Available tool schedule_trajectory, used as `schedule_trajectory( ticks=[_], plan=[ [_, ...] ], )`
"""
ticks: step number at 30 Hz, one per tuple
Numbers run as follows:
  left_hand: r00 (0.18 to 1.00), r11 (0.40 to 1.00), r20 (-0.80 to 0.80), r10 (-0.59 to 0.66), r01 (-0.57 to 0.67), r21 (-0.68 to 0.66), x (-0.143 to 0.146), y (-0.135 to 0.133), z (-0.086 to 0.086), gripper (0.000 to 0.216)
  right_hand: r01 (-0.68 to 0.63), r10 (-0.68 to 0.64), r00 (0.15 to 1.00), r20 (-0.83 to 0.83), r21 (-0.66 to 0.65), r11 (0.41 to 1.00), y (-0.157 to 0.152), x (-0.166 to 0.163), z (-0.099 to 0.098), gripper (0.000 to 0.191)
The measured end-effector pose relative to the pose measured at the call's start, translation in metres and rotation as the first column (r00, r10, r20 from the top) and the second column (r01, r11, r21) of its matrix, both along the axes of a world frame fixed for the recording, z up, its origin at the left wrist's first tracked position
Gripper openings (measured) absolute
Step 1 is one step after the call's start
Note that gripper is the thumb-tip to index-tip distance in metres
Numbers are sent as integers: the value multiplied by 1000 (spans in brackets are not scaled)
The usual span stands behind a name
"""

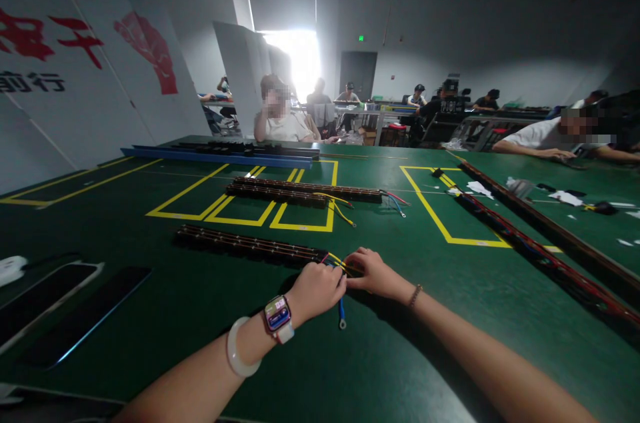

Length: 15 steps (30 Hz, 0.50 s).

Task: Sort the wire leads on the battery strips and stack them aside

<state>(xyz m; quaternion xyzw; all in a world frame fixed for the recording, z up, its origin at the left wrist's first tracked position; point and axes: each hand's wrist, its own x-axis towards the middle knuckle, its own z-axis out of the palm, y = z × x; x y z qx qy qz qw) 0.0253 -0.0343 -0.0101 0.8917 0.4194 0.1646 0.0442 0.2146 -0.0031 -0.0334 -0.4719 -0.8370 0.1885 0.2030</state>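
A long dark bar assembly (250,243) with copper-coloured strips lies on the green table, its wire end pointing right. At that end my left hand (319,288) is closed, fingers curled around the coloured wires. Facing it, my right hand (373,271) pinches the same bundle of yellow wires (337,260) between thumb and fingers. A blue wire (342,316) with a ring terminal hangs down below my left hand. My fingertips hide where the wires meet, so the exact grip is partly covered.
Behind lie two similar bars (300,191) with loose wires. Longer bars with red wiring (530,243) run along the right. Two dark phones (90,316) rest at left, near a blue channel (225,155) at the back. A person (285,123) sits across; another leans at right.
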Motion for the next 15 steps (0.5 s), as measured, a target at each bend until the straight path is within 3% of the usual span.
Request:
schedule_trajectory(
  ticks=[6,10,12,15],
  plan=[
    [984,969,-8,177,-175,-172,4,-5,7,35,69,-77,994,-84,-89,994,0,-11,-6,21],
    [962,914,167,215,-138,-381,7,-5,3,31,60,-107,969,-221,-207,977,3,-8,-4,17],
    [921,800,291,259,-35,-599,8,-3,0,30,41,-114,955,-274,-259,965,6,-4,-2,18],
    [805,524,426,413,173,-834,11,-1,-1,31,9,-97,949,-301,-281,960,8,1,2,18]
  ],
)
